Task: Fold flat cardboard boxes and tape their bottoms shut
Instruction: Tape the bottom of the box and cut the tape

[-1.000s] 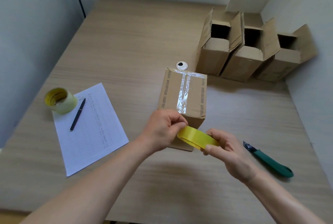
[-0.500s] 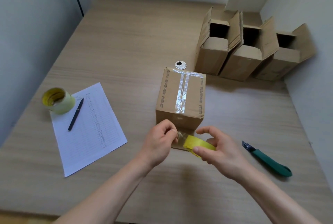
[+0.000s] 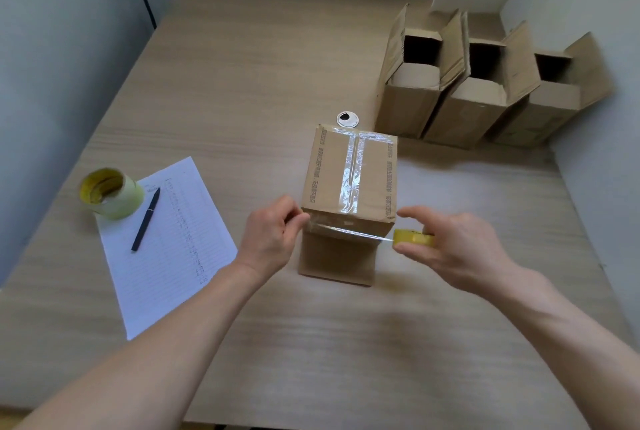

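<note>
Left hand [image 3: 273,232] pinches the tape end at the taped box [image 3: 349,187]; right hand [image 3: 450,242] grips the yellow roll [image 3: 414,237]; three open boxes [image 3: 485,83] behind, insides dark, can't tell contents.

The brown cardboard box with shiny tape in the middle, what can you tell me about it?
The brown cardboard box stands on the wooden table, closed flaps up. Clear shiny tape runs along the centre seam and the far edge, with small print down both sides. The left hand pinches a tape end at its near left corner; the strip stretches across the front to the yellow roll gripped by the right hand.
</note>
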The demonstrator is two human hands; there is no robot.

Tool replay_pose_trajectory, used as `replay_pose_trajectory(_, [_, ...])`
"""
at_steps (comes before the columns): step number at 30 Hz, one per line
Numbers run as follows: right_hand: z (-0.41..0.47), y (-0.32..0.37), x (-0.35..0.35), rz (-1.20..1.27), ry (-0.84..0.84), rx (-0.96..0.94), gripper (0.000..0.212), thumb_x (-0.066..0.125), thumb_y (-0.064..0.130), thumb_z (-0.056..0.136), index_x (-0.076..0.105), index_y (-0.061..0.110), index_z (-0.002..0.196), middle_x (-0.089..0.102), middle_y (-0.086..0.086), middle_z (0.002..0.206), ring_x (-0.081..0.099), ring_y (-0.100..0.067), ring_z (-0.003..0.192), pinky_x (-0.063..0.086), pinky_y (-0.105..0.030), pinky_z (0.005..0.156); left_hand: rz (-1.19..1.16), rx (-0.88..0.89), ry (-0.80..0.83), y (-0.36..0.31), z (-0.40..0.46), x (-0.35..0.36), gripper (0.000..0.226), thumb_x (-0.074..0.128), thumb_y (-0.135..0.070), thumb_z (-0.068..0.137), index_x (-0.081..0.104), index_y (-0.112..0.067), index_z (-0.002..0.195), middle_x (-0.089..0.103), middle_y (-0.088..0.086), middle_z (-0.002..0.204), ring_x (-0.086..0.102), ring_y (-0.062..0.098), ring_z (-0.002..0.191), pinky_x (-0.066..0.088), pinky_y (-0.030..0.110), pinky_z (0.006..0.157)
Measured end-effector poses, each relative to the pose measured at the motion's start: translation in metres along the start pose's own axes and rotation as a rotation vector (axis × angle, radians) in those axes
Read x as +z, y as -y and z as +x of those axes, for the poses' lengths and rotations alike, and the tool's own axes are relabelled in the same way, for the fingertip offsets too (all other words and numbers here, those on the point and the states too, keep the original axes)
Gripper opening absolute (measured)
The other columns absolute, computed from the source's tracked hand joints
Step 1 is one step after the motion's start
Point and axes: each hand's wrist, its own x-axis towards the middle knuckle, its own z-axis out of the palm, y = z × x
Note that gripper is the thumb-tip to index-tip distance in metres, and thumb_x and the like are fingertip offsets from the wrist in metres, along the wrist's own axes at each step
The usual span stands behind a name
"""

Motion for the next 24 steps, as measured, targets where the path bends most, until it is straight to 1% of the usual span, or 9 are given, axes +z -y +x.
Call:
replay_pose_trajectory(2, [0.005, -0.002, 0.007, -0.103, -0.136, -0.055, 0.050, 0.073, 0.054, 0.076, 0.063, 0.034, 0.121, 0.073, -0.003, 0.078, 0.068, -0.035, 0.070, 0.049, -0.036, 0.054, 0.017, 0.054, -0.013, 0.003, 0.007, 0.001, 0.022, 0.067, -0.012, 0.090, 0.055, -0.008, 0.072, 0.056, 0.000, 0.061, 0.051, 0.024, 0.056, 0.043, 0.038, 0.053])
replay_pose_trajectory(5, [0.014, 0.003, 0.016, -0.220, -0.267, -0.063, 0.050, 0.083, 0.042, 0.072, 0.068, 0.024, 0.116, 0.071, -0.006, 0.070, 0.064, -0.034, 0.054, 0.035, -0.028, 0.046, 0.015, 0.064, -0.045, 0.009, 0.016, 0.004, 0.022, 0.068, -0.012, 0.090, 0.056, -0.005, 0.073, 0.058, 0.003, 0.063, 0.054, 0.027, 0.058, 0.046, 0.041, 0.055])
replay_pose_trajectory(8, [0.018, 0.006, 0.026, -0.304, -0.283, -0.081, 0.046, 0.085, 0.039, 0.070, 0.071, 0.024, 0.110, 0.067, 0.000, 0.062, 0.059, -0.029, 0.045, 0.024, -0.022, 0.045, 0.015, 0.040, -0.030, 0.017, 0.021, 0.008, 0.022, 0.067, -0.013, 0.090, 0.057, -0.004, 0.074, 0.060, 0.004, 0.064, 0.055, 0.029, 0.060, 0.047, 0.044, 0.058])
replay_pose_trajectory(12, [0.020, 0.003, 0.040, -0.315, -0.255, -0.077, 0.041, 0.086, 0.039, 0.070, 0.071, 0.025, 0.105, 0.066, 0.002, 0.063, 0.060, -0.027, 0.047, 0.026, -0.021, 0.043, -0.007, -0.003, -0.016, 0.022, 0.024, 0.010, 0.022, 0.070, -0.016, 0.088, 0.059, -0.005, 0.073, 0.061, 0.003, 0.064, 0.057, 0.027, 0.060, 0.048, 0.042, 0.058])
replay_pose_trajectory(16, [0.025, -0.002, 0.050, -0.263, -0.301, -0.044, 0.037, 0.086, 0.036, 0.069, 0.071, 0.026, 0.101, 0.068, 0.002, 0.066, 0.062, -0.028, 0.051, 0.030, -0.022, 0.043, -0.089, -0.248, -0.054, 0.022, 0.033, 0.018, 0.019, 0.079, -0.024, 0.079, 0.064, -0.014, 0.074, 0.065, -0.003, 0.070, 0.059, 0.013, 0.065, 0.047, 0.030, 0.060])
replay_pose_trajectory(19, [0.031, -0.001, 0.052, -0.208, -0.284, -0.007, 0.035, 0.086, 0.035, 0.069, 0.071, 0.026, 0.100, 0.070, -0.001, 0.070, 0.064, -0.031, 0.056, 0.042, -0.028, 0.044, -0.284, -0.530, -0.124, 0.021, 0.045, 0.018, 0.048, 0.085, -0.026, 0.070, 0.052, -0.020, 0.105, 0.062, -0.003, 0.102, 0.060, 0.005, 0.082, 0.045, 0.019, 0.068])
replay_pose_trajectory(20, [0.033, -0.001, 0.052, -0.194, -0.270, 0.005, 0.035, 0.085, 0.036, 0.071, 0.072, 0.027, 0.102, 0.072, -0.002, 0.073, 0.065, -0.032, 0.060, 0.043, -0.029, 0.046, -0.257, -0.456, -0.118, 0.021, 0.047, 0.017, 0.058, 0.085, -0.024, 0.071, 0.050, -0.021, 0.117, 0.058, -0.001, 0.115, 0.059, 0.009, 0.094, 0.047, 0.022, 0.077])
replay_pose_trajectory(22, [0.035, -0.003, 0.051, -0.146, -0.201, 0.028, 0.034, 0.078, 0.040, 0.077, 0.070, 0.030, 0.108, 0.074, -0.003, 0.082, 0.067, -0.035, 0.069, 0.044, -0.032, 0.053, -0.028, -0.065, -0.022, 0.022, 0.051, 0.018, 0.063, 0.078, -0.023, 0.078, 0.051, -0.017, 0.136, 0.049, 0.008, 0.137, 0.050, 0.024, 0.122, 0.043, 0.036, 0.102])
replay_pose_trajectory(24, [0.037, -0.006, 0.052, -0.125, -0.153, 0.022, 0.033, 0.073, 0.043, 0.079, 0.069, 0.031, 0.110, 0.074, -0.003, 0.084, 0.067, -0.036, 0.073, 0.044, -0.034, 0.054, 0.180, 0.216, 0.218, 0.022, 0.057, 0.021, 0.067, 0.074, -0.037, 0.082, 0.049, -0.022, 0.142, 0.031, 0.014, 0.154, 0.029, 0.037, 0.140, 0.029, 0.045, 0.115])
